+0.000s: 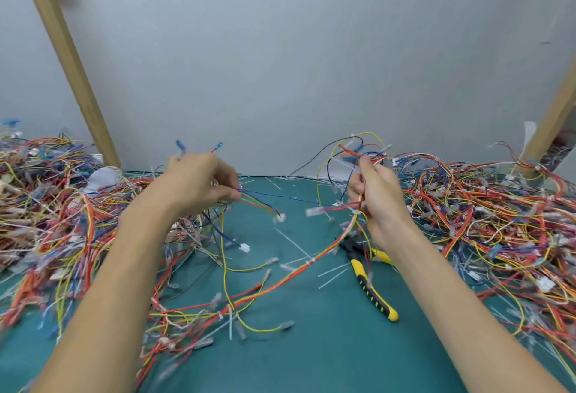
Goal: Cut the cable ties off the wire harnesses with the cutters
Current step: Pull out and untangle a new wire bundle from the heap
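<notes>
My left hand [199, 183] is raised above the green mat and grips a bunch of thin wires, with blue terminals sticking up behind its fingers. My right hand [378, 199] grips another part of the wire harness [299, 271], whose red, orange and yellow strand hangs down and trails across the mat toward the lower left. A blue wire stretches between both hands. The cutters [372, 286], with yellow and black handles, lie on the mat below my right wrist, held by neither hand. Cut white cable ties [333, 274] are scattered near them.
Large tangled heaps of wire harnesses fill the left side [46, 205] and the right side [498, 221] of the green mat [327, 346]. A grey wall [280, 65] stands close behind, with wooden struts leaning at the left [71, 65] and right [551, 121].
</notes>
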Available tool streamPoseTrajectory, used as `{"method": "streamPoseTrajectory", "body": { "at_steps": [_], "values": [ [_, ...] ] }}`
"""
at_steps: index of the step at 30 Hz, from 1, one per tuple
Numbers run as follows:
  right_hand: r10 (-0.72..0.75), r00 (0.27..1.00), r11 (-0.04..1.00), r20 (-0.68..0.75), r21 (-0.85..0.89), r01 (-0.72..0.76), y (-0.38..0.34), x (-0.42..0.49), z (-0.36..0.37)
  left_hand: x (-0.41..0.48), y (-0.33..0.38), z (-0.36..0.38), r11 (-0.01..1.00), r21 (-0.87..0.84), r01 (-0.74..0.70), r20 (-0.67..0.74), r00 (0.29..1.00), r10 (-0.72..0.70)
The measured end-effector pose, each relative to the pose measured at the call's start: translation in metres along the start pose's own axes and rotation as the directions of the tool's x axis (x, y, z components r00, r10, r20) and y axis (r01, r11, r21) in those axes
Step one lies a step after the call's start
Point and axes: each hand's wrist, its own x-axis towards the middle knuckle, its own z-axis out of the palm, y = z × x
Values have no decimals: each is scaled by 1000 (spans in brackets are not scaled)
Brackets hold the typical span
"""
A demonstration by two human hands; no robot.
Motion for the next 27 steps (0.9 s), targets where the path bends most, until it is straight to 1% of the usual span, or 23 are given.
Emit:
{"method": "streamPoseTrajectory", "body": {
  "at_steps": [3,5,6,8,9,10,11,12,13,14,15,16,17,18,19,20,21,22,23,24,25,26,27],
  "values": [
    [-14,1000,1000,22,25,14,-7,5,-7,-1,1,-11,983,-163,-85,-58,995,76],
    [-60,998,997,8,-50,61,-7,5,-10,-3,3,-15,973,-213,-90,-41,996,83],
    [-74,997,988,13,-133,75,-5,5,-10,-3,3,-14,976,-201,-78,17,996,83],
    [-40,998,944,58,-324,56,3,4,-10,-4,9,-6,992,-117,-44,194,979,66],
    [-4,997,921,82,-387,36,5,4,-10,-3,13,-2,997,-58,-44,246,968,57],
    [23,995,913,101,-406,20,5,4,-10,-2,17,2,998,-20,-63,235,970,66],
    [33,992,924,119,-383,15,4,5,-11,-1,21,2,996,-9,-84,173,981,84],
    [27,990,939,136,-343,22,1,6,-11,1,24,0,995,-31,-98,56,993,100],
    [14,988,949,153,-315,36,-1,7,-12,2,26,-3,988,-85,-128,-94,988,120],
    [7,986,951,169,-307,46,-2,7,-12,3,26,-6,978,-135,-162,-212,969,131],
    [19,982,947,188,-318,43,-2,6,-11,3,24,-7,971,-165,-170,-260,958,124],
    [52,977,940,207,-340,22,0,4,-11,3,23,-6,974,-168,-150,-224,968,111],
    [101,970,931,222,-364,-14,2,2,-10,2,23,-3,985,-133,-114,-104,989,101],
    [150,961,924,231,-379,-53,4,1,-10,1,24,1,992,-72,-100,4,995,101],
    [183,955,921,232,-379,-84,6,1,-10,0,28,3,993,-38,-111,14,994,112],
    [199,953,925,229,-366,-105,6,1,-11,3,31,0,990,-44,-131,-100,987,126],
    [200,953,934,226,-338,-116,5,3,-12,3,34,-7,979,-92,-182,-331,933,143],
    [195,955,944,225,-307,-121,4,4,-13,4,35,-13,966,-129,-226,-532,837,124],
    [190,955,953,227,-278,-124,2,5,-14,4,36,-19,958,-153,-243,-627,773,96],
    [190,953,958,235,-257,-128,2,5,-15,6,36,-22,967,-141,-211,-610,788,83],
    [195,949,960,250,-246,-132,2,5,-16,8,36,-20,981,-126,-145,-463,883,71],
    [201,943,959,266,-250,-134,4,4,-17,8,34,-14,992,-98,-80,-292,955,49],
    [208,938,955,279,-265,-133,5,4,-17,7,35,-11,993,-99,-68,-237,971,43]
  ]
}}
